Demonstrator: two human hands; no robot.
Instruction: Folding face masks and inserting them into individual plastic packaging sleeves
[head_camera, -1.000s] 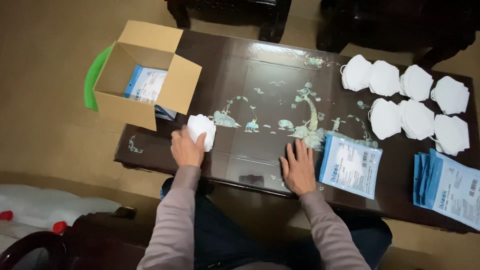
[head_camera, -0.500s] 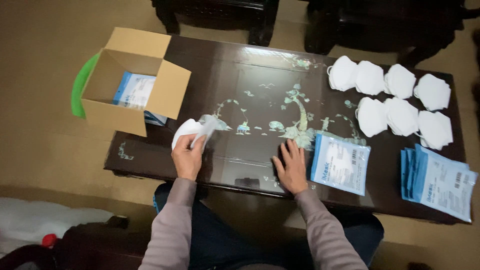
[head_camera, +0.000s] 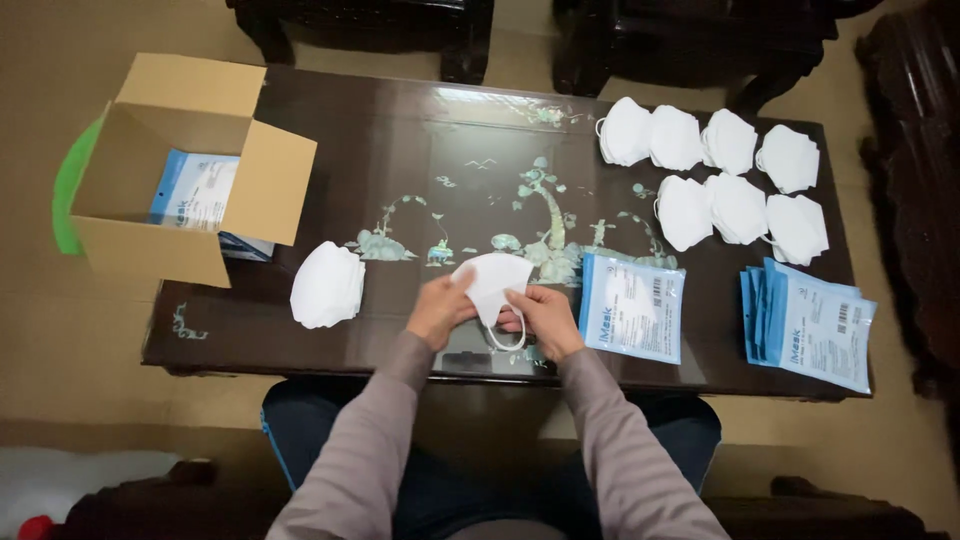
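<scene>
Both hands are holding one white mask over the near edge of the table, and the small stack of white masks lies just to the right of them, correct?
Not quite. In the head view both hands, left and right, do hold one white mask, but the small stack of masks lies to their left, near the cardboard box. A blue-and-white packet lies to their right.

Box (head_camera: 175, 170) at tabletop (head_camera: 420, 150) left end, packets (head_camera: 195, 190) inside. Mask stack (head_camera: 327, 285) right of box. Loose masks (head_camera: 715, 170) far right. Packet (head_camera: 632, 306) and packet pile (head_camera: 810, 322) near right edge.
</scene>
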